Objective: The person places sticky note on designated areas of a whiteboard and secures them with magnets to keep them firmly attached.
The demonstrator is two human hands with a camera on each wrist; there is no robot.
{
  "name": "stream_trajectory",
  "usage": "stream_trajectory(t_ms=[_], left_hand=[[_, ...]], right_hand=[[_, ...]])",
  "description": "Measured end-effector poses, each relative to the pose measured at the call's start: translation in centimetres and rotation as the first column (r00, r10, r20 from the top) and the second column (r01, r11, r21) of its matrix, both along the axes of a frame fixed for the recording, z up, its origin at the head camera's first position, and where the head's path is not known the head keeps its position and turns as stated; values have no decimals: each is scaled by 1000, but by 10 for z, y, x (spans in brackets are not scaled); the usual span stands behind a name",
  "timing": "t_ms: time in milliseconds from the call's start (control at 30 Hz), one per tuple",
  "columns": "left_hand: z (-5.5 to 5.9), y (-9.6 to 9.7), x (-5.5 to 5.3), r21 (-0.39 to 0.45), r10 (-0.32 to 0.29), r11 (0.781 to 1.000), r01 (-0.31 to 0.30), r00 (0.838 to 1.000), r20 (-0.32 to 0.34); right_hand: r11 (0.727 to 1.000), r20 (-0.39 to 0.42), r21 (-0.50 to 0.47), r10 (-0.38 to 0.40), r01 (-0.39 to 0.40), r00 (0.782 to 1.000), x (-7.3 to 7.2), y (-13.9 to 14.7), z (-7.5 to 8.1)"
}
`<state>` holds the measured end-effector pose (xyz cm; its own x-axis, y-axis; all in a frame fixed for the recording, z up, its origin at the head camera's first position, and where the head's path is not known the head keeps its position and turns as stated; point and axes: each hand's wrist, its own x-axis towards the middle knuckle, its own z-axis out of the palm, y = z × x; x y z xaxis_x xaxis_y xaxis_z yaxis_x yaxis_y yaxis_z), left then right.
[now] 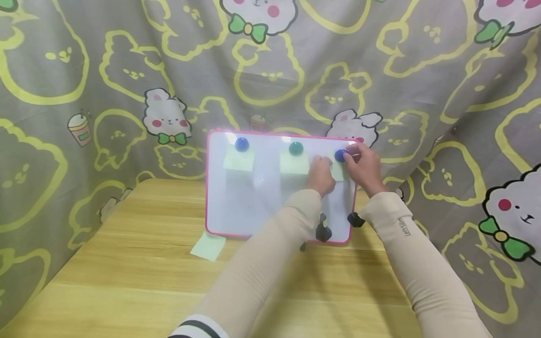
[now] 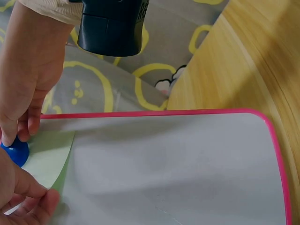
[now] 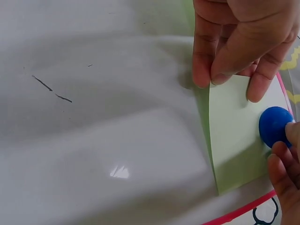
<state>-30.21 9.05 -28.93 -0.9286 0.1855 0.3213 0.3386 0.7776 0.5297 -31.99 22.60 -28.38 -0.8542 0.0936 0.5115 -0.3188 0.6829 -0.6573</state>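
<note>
Near the upper right corner of the whiteboard, my left hand pinches a pale green sticky note between thumb and fingers at its edge. One side of the note stands slightly off the board. My right hand grips a round blue magnet between thumb and fingertips, on the note's upper part close to the pink rim. In the left wrist view the right hand comes down from the top left and the left hand shows at the lower left.
A second blue magnet and a green magnet each sit over a sticky note along the board's top. A loose sticky note lies on the wooden table by the lower left corner. A patterned curtain hangs behind.
</note>
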Motion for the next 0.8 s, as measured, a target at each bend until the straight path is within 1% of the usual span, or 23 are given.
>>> stream_trajectory(t_ms=[133,333,567,800], left_hand=[[0,0,2,-11,0,1000,0,1000,4],[0,0,3,-18,7,1000,-7,1000,14],[0,0,3,-5,17,1000,-17,1000,6],[-1,1,3,22,16,1000,-17,999,32]], right_hand=[[1000,-19,1,-12,12,1000,-2,0,-2],[1000,-15,8,-23,23,1000,-3,-1,-3],[1000,8,2,-21,21,1000,-2,-3,-1],[999,1,4,-36,36,999,-3,-2,-2]])
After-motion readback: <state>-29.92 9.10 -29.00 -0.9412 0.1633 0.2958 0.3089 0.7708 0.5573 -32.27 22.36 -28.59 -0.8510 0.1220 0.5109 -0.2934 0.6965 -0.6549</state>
